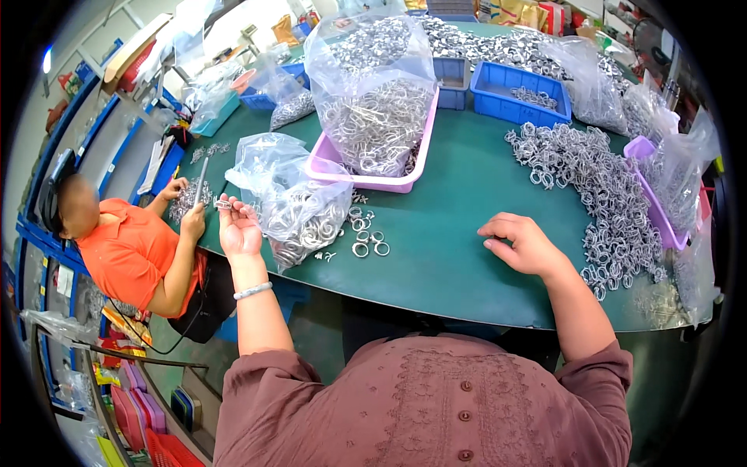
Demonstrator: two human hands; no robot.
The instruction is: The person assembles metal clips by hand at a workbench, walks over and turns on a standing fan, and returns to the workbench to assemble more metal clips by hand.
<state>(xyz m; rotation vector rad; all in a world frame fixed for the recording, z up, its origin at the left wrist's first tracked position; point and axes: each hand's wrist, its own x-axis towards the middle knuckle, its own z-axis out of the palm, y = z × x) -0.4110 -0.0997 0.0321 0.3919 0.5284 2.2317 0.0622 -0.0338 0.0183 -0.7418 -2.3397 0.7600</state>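
Note:
My left hand (238, 227) is raised at the left edge of the green table (459, 233), pinching a small metal clamp ring (223, 205) between its fingertips. Beside it lies a clear plastic bag of metal rings (299, 210), and a few loose rings (366, 237) lie just right of the bag. My right hand (520, 241) rests on the table with fingers curled and nothing in it. To its right spreads a large heap of metal rings (599, 187).
A pink tray (373, 180) holds a big clear bag of rings (377, 93). Blue bins (517, 89) and more bagged rings stand at the back. A purple tray (654, 202) sits at the right. A person in an orange shirt (128, 249) works at the left.

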